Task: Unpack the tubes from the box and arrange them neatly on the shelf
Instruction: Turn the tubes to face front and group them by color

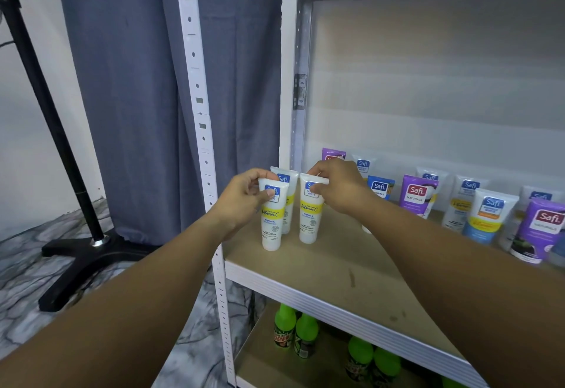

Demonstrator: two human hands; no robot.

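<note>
2 hands: both work at the near left corner of the shelf [351,265], 1 tube each.
Left hand [244,201]: its grip is a pinch on the flat top of the left tube [273,219], thumb in front and fingers behind, likely so the tube stays up on its cap.
Right hand [339,187]: its grip is a pinch on the top of the right tube [310,213] too, likely for the same reason.
Tubes in hand: both stand cap down on the shelf, labels to the front, near each other but apart.
Back tube [286,179]: it stands just behind the left tube, so a second row has begun here.
Why held at the top: my guess is that a top pinch lets each hand turn and nudge a tube into line.
Other tubes [489,216]: white, blue and purple ones stand in rows farther right, well apart from this group.
Box: not in view, so I cannot tell how many tubes are left.
Bottles [293,331]: green ones sit on the shelf below.
Risk: tall tubes on small caps may tip if let go crooked.
</note>
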